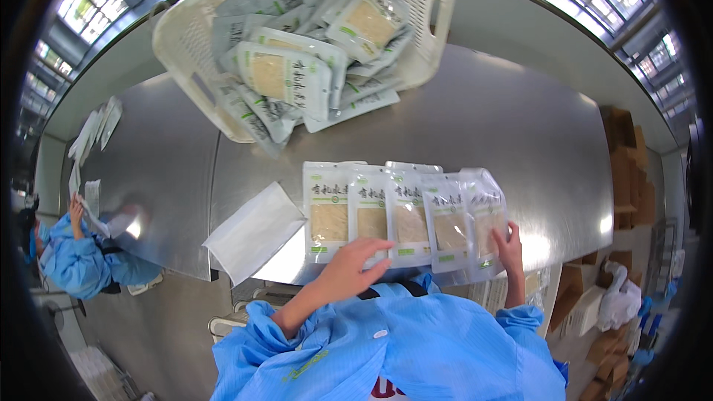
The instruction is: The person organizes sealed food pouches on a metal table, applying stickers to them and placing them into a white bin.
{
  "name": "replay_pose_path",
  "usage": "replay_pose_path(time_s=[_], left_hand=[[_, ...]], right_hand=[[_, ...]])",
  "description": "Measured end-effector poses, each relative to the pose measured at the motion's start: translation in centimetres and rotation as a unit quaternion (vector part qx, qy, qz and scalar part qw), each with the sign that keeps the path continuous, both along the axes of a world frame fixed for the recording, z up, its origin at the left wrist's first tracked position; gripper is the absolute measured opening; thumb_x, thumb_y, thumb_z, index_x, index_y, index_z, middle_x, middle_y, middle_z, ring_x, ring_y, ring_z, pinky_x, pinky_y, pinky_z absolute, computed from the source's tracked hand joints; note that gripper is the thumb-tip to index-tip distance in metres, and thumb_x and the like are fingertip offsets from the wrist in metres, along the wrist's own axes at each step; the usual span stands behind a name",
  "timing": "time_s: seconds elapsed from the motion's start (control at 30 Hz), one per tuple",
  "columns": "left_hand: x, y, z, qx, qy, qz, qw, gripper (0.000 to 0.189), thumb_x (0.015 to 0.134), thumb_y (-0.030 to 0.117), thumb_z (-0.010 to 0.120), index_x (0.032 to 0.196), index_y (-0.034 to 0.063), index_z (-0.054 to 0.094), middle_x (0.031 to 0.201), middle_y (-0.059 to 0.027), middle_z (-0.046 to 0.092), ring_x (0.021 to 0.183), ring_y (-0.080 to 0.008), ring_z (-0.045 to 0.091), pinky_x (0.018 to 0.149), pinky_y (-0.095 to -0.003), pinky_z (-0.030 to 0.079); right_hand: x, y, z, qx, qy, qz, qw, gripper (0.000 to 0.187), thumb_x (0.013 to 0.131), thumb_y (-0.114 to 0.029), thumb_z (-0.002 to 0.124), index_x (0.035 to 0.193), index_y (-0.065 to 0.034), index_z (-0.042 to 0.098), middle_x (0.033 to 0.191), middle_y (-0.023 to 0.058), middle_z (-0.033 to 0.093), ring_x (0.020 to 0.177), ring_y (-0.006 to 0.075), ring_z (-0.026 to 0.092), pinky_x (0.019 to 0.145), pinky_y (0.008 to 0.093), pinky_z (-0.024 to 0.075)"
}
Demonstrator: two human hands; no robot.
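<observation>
Several white plastic pouches with clear windows showing a pale tan filling lie in an overlapping row on the steel table before me. My right hand (508,245) touches the rightmost pouch (483,217) at its right edge, thumb on its front; whether it grips the pouch is unclear. Over the lower edges of the pouches near the left end hovers my left hand (356,268), fingers apart, holding nothing. The leftmost pouch (327,223) lies flat. To its left is a blank white bag or sheet (257,233), set at a slant.
A white plastic basket (186,75) heaped with similar pouches (289,81) stands at the table's far side. A person in blue workwear (78,256) handles white bags at the steel table's (535,133) left end. Cardboard boxes (629,172) stand beyond its right edge.
</observation>
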State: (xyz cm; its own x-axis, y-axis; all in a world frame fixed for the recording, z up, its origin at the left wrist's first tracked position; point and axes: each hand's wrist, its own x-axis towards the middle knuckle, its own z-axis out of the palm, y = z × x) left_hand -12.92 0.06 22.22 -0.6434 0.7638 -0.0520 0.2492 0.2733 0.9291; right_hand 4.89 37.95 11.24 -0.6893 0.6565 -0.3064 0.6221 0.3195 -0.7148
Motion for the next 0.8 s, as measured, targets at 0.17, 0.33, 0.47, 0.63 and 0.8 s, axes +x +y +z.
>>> replay_pose_path(time_s=[0.17, 0.33, 0.47, 0.63, 0.8], left_hand=[[-2.3, -0.3, -1.0, 0.013, -0.065, 0.086, 0.994, 0.027, 0.090, 0.015, 0.060, 0.113, 0.0008, 0.062, 0.108, -0.0130, 0.066, 0.105, -0.0255, 0.062, 0.089, -0.0335, 0.049], [0.0, 1.0, -3.5, 0.025, -0.101, 0.044, 0.994, 0.032, 0.091, 0.016, 0.058, 0.119, 0.0005, 0.058, 0.112, -0.0141, 0.064, 0.104, -0.0260, 0.062, 0.089, -0.0338, 0.049], [1.1, 0.1, -3.1, 0.011, -0.125, -0.005, 0.992, 0.034, 0.092, 0.020, 0.058, 0.120, 0.0015, 0.058, 0.113, -0.0142, 0.063, 0.105, -0.0273, 0.061, 0.089, -0.0350, 0.048], [1.3, -3.1, -4.7, 0.032, -0.164, 0.113, 0.979, 0.032, 0.092, 0.018, 0.059, 0.118, 0.0002, 0.060, 0.110, -0.0140, 0.065, 0.100, -0.0233, 0.063, 0.084, -0.0320, 0.049], [0.2, -4.9, -6.3, 0.059, -0.216, 0.198, 0.954, 0.028, 0.096, 0.018, 0.056, 0.117, -0.0012, 0.060, 0.107, -0.0090, 0.067, 0.095, -0.0155, 0.063, 0.083, -0.0280, 0.049]], right_hand=[[-7.1, -1.4, 1.0, 0.135, 0.047, 0.084, 0.986, 0.041, 0.083, -0.026, 0.071, 0.113, 0.0012, 0.060, 0.109, 0.0180, 0.060, 0.091, 0.0246, 0.062, 0.078, 0.0332, 0.0503], [-25.2, -15.4, 4.6, -0.234, 0.133, 0.335, 0.903, 0.031, 0.093, -0.014, 0.057, 0.122, -0.0003, 0.056, 0.093, 0.0059, 0.064, 0.080, 0.0105, 0.061, 0.069, 0.0252, 0.0504], [-35.5, -24.4, 1.0, -0.258, 0.129, 0.248, 0.925, 0.045, 0.091, -0.025, 0.061, 0.124, 0.0024, 0.049, 0.087, 0.0099, 0.066, 0.070, 0.0161, 0.063, 0.063, 0.0323, 0.0502], [-38.9, -25.1, -1.2, 0.141, 0.190, 0.242, 0.941, 0.023, 0.091, -0.026, 0.060, 0.093, -0.0034, 0.061, 0.079, 0.0119, 0.065, 0.059, 0.0318, 0.062, 0.056, 0.0402, 0.0480], [-37.9, -22.9, 12.5, 0.374, 0.425, 0.294, 0.770, 0.015, 0.081, -0.008, 0.062, 0.095, -0.0090, 0.068, 0.088, 0.0073, 0.065, 0.075, 0.0268, 0.063, 0.059, 0.0368, 0.0487]])
